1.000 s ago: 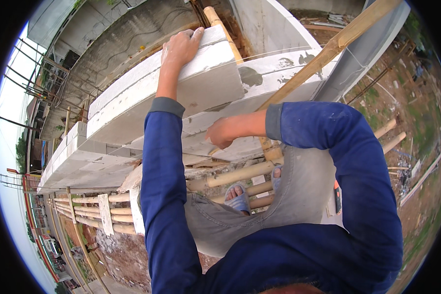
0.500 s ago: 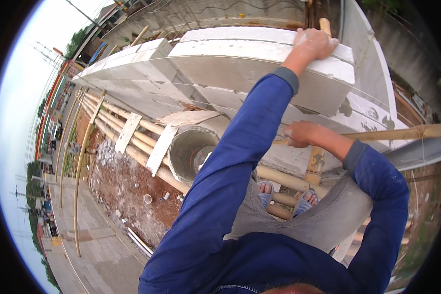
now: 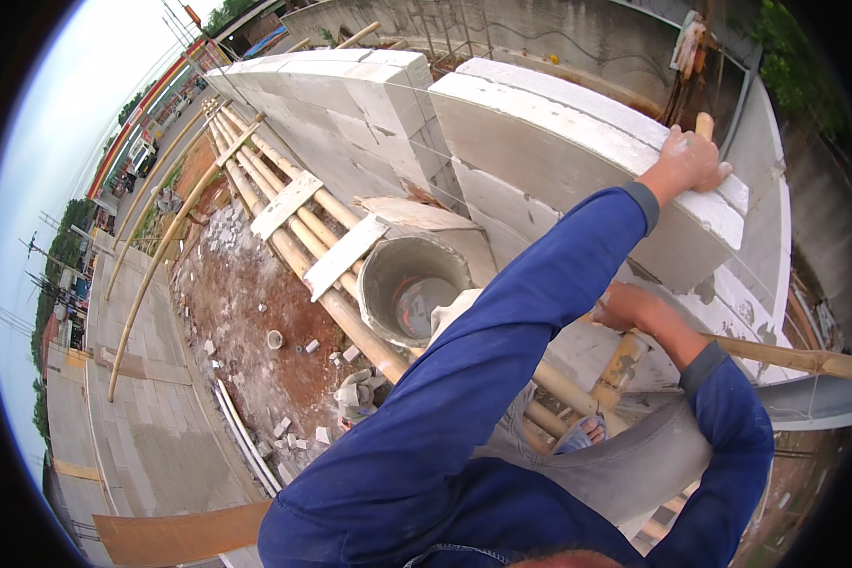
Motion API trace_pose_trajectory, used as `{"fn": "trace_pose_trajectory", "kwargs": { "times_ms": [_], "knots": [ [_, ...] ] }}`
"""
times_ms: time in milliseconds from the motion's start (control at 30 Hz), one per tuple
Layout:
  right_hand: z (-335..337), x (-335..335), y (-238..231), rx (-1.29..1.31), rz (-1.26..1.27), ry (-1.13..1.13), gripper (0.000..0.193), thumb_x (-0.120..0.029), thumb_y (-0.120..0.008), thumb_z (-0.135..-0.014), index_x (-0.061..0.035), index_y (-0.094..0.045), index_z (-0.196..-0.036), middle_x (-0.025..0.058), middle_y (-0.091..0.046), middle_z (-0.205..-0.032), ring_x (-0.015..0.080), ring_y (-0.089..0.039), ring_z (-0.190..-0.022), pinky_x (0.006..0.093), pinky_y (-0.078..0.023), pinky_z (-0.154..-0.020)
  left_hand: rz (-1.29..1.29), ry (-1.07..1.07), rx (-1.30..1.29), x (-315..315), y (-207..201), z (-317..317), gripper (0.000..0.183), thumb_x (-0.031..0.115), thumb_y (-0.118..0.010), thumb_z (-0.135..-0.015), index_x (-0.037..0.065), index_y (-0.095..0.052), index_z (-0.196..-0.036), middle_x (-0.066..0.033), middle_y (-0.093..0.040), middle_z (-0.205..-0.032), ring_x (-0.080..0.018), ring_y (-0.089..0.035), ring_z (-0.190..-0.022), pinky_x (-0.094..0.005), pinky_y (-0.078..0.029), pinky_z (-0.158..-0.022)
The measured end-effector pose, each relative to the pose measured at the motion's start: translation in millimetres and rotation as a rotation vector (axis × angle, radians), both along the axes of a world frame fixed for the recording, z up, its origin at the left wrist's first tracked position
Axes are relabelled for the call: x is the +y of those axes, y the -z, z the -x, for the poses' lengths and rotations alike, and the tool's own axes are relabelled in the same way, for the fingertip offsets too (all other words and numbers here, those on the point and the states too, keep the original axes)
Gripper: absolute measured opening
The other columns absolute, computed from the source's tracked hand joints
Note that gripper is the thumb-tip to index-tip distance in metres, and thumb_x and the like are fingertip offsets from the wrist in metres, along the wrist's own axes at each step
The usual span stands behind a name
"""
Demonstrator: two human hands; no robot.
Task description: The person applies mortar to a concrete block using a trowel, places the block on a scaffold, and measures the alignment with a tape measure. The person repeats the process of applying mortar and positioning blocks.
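Note:
My left hand point(image 3: 688, 163) is closed at the top of the white block wall point(image 3: 540, 123), near its right end. A short, round, pale wooden piece point(image 3: 703, 125) sticks out beyond the knuckles; its other end is hidden. Lower down, against the near face of the wall, my right hand point(image 3: 623, 308) has curled fingers; what they hold, if anything, is out of sight. My right forearm passes close to a bamboo pole point(image 3: 805, 359). Left of my knees stands a mortar-stained grey bucket point(image 3: 388, 317) with grey material inside, partly behind my left sleeve.
Bamboo poles point(image 3: 336, 301) run along the wall as a scaffold, with short white boards point(image 3: 346, 257) across them. A foot in a sandal point(image 3: 582, 434) rests on bamboo. Below lies reddish ground point(image 3: 275, 312) with rubble. A thin string stretches along the wall face.
My view has turned, so the wall and both hands appear farther right and lower. My left hand stays at the wall top beside the wooden piece; my right hand remains curled below.

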State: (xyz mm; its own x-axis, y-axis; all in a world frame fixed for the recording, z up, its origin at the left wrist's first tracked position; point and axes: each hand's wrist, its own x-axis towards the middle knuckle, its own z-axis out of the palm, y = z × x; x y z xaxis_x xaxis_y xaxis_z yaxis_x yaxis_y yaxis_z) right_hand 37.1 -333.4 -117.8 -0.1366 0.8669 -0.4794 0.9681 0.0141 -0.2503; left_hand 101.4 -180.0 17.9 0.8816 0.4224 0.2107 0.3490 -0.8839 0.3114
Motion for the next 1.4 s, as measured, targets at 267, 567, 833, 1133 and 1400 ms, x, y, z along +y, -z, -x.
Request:
{"fn": "trace_pose_trajectory", "kwargs": {
  "times_ms": [267, 567, 833, 1133, 1400],
  "knots": [
    [1, 1, 3, 0.007, 0.002, 0.001, 0.037, -0.03, -0.073, -0.095, -0.0073, -0.073, -0.125, 0.0221, -0.075, -0.12, 0.0412, -0.07, -0.114, 0.0491, -0.055, -0.098, -0.03, -0.01, 0.013, -1, 1, -1, 0.067, 0.056, -0.044, -0.107, 0.0, -0.074, -0.128, -0.0243, -0.072, -0.131, -0.0396, -0.064, -0.131, -0.0562, -0.033, -0.122],
    [0, 4, 3, 0.025, 0.023, -0.01, 0.034, -0.029, -0.073, -0.095, -0.0083, -0.075, -0.122, 0.0209, -0.076, -0.117, 0.041, -0.071, -0.113, 0.0499, -0.055, -0.097, 0.028, -0.005, -0.017, -3, 1, -2, 0.067, 0.056, -0.044, -0.107, -0.001, -0.074, -0.128, -0.0255, -0.071, -0.132, -0.0407, -0.063, -0.131, -0.0564, -0.032, -0.122],
    [0, 8, 7, 0.007, 0.073, -0.025, 0.038, -0.031, -0.073, -0.095, -0.0117, -0.071, -0.128, 0.0207, -0.074, -0.124, 0.0408, -0.068, -0.119, 0.0496, -0.054, -0.101, 0.002, 0.007, -0.063, 1, 7, -2, 0.065, 0.056, -0.047, -0.106, 0.0, -0.077, -0.12, -0.0271, -0.073, -0.127, -0.0426, -0.065, -0.128, -0.0591, -0.034, -0.12],
    [-9, 12, 27, 0.001, 0.06, -0.076, 0.038, -0.032, -0.073, -0.095, -0.0102, -0.073, -0.127, 0.0205, -0.075, -0.121, 0.0409, -0.07, -0.116, 0.0499, -0.055, -0.099, 0.013, 0.012, -0.072, -1, 4, 0, 0.067, 0.056, -0.046, -0.106, -0.002, -0.076, -0.121, -0.0279, -0.072, -0.127, -0.0432, -0.065, -0.128, -0.0584, -0.035, -0.12],
    [-18, 15, 42, -0.013, 0.041, -0.107, 0.042, -0.034, -0.072, -0.095, -0.0113, -0.071, -0.131, 0.0198, -0.072, -0.128, 0.0396, -0.067, -0.122, 0.049, -0.054, -0.102, 0.042, 0.022, -0.056, -3, 1, -1, 0.068, 0.056, -0.045, -0.106, -0.003, -0.075, -0.124, -0.0287, -0.07, -0.131, -0.0429, -0.062, -0.132, -0.0579, -0.032, -0.122]
  ]
}}
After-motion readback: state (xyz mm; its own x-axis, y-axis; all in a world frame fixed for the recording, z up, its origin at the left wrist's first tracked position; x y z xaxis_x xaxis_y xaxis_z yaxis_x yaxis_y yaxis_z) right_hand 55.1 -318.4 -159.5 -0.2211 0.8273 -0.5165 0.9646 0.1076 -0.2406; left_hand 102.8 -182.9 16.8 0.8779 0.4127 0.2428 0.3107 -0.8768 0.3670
